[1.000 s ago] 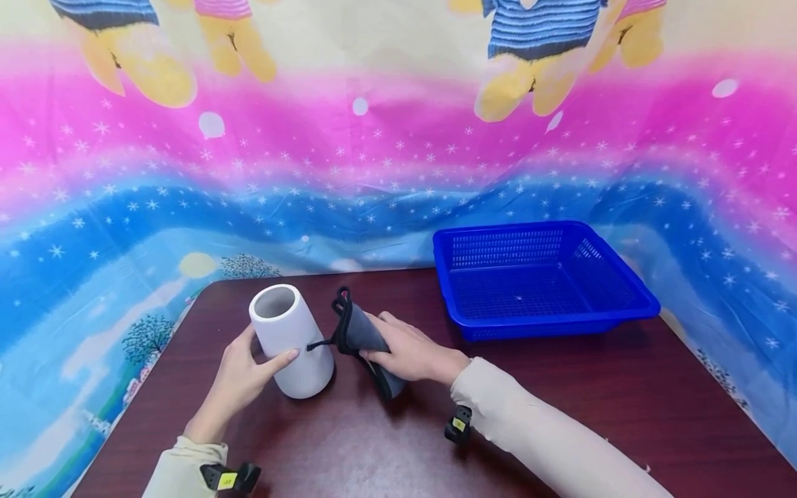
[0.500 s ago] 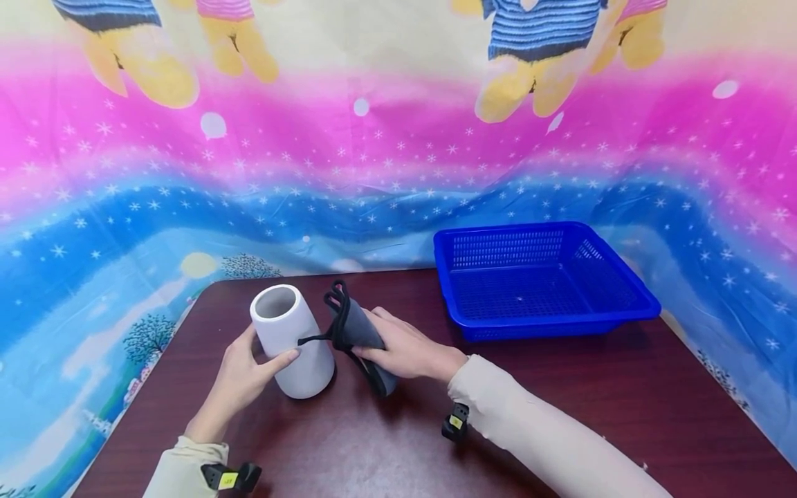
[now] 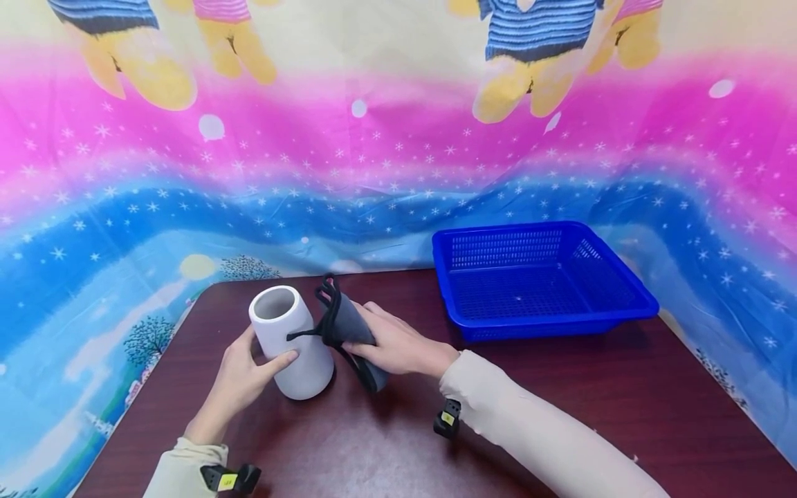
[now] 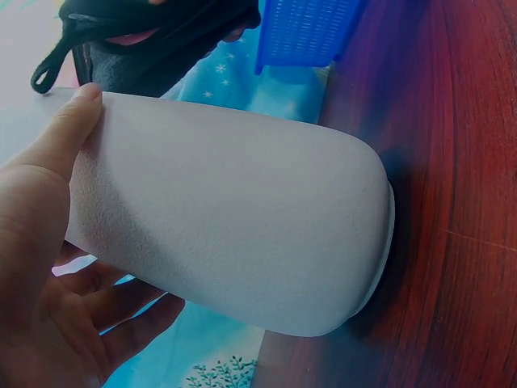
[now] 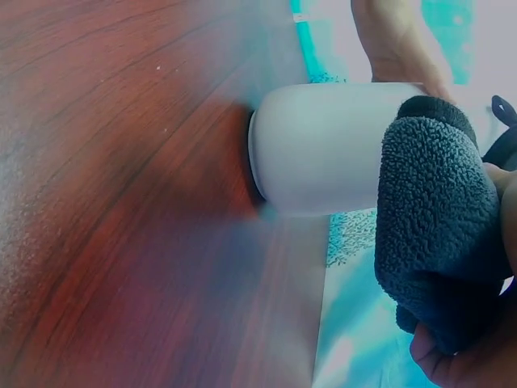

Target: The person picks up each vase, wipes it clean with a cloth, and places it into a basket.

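Note:
A white tapered vase (image 3: 306, 370) with a wide round mouth stands upright on the table. My left hand (image 3: 239, 377) holds it from the left, the thumb (image 4: 69, 129) across its front and the other fingers round behind. With my right hand (image 3: 401, 346) I grip a folded grey cleaning cloth (image 3: 356, 325) with black edging, its plush side (image 5: 432, 194) showing in the right wrist view. The cloth hangs to the right of the vase. Its black hanging loop (image 3: 301, 335) reaches over the upper side of the vase, near my left thumb.
A blue plastic basket (image 3: 529, 327) with perforated walls stands at the back right of the dark red wooden table (image 3: 398, 449). Behind the table hangs a patterned backdrop (image 3: 373, 159). A black wrist camera (image 3: 447, 418) sits at my right cuff.
My right hand has moved left and slightly up with the cloth, so its loop now overlaps more of the vase. The left hand and vase have stayed in place.

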The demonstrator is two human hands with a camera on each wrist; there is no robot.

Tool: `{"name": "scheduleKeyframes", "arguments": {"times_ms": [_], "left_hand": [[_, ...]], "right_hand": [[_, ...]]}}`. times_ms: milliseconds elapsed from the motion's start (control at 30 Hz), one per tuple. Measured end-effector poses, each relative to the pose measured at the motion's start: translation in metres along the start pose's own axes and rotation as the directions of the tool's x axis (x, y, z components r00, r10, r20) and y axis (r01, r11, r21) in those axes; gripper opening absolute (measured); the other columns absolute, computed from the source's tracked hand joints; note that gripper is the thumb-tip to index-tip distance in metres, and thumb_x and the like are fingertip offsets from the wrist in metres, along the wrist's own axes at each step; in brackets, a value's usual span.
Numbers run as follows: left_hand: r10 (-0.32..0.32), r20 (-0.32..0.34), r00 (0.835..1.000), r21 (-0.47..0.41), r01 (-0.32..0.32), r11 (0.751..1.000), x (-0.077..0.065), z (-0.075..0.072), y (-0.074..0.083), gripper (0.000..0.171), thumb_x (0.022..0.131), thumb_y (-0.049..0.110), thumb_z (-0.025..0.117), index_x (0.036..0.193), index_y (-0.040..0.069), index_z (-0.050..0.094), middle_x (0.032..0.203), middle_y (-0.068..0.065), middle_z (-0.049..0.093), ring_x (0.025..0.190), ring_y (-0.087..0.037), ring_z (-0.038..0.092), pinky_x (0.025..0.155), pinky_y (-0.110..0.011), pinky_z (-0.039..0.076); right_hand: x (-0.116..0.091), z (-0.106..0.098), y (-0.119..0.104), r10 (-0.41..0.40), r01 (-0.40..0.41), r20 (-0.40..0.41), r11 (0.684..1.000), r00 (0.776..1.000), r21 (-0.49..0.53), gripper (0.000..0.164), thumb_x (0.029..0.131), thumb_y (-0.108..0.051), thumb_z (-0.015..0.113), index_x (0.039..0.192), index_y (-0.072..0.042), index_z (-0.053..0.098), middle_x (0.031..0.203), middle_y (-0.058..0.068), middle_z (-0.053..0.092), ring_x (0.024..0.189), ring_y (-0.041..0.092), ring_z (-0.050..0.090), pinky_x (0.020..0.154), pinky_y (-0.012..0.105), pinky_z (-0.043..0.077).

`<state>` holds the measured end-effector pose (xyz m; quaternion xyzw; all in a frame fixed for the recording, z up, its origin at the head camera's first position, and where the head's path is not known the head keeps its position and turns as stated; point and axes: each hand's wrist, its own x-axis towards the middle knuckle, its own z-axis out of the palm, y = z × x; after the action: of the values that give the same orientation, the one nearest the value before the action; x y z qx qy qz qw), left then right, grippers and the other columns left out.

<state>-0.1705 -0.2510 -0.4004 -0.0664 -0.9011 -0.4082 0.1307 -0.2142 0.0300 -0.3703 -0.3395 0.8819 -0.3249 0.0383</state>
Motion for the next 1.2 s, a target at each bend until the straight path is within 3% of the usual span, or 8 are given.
{"name": "scheduleKeyframes", "arguments": {"times_ms": [233,833,1200], "left_hand": [[-0.008,0.004,1.0,-0.002,0.008,1.0,0.0,0.0,0.0,0.069,0.086,0.029,0.081,0.142,0.005,0.048,0.132,-0.023,0.062,0.116,-0.041,0.066,0.092,-0.056,0.058],[0.019,-0.007,1.0,-0.007,-0.019,1.0,0.001,0.001,-0.002,0.068,0.086,0.027,0.082,0.141,0.005,0.049,0.131,-0.021,0.063,0.115,-0.04,0.066,0.091,-0.056,0.058],[0.021,-0.003,1.0,-0.005,-0.021,1.0,0.001,0.0,-0.003,0.068,0.086,0.029,0.081,0.141,0.006,0.049,0.13,-0.021,0.064,0.114,-0.039,0.067,0.089,-0.054,0.059]], "right_hand": [[0.005,0.0,-0.005,0.006,-0.006,-0.007,1.0,1.0,0.02,0.054,0.099,-0.042,0.062,0.148,-0.03,0.043,0.119,-0.002,0.057,0.106,0.01,0.052,0.088,0.028,0.053],[0.014,0.005,-0.012,-0.038,0.038,-0.024,0.999,0.999,-0.013,0.063,0.098,-0.04,0.064,0.153,-0.03,0.036,0.116,0.0,0.058,0.105,0.01,0.051,0.085,0.026,0.051],[0.019,0.01,-0.015,-0.022,0.022,-0.011,1.0,1.0,-0.007,0.061,0.098,-0.04,0.064,0.153,-0.03,0.037,0.119,0.0,0.058,0.107,0.01,0.052,0.086,0.026,0.052]]}}
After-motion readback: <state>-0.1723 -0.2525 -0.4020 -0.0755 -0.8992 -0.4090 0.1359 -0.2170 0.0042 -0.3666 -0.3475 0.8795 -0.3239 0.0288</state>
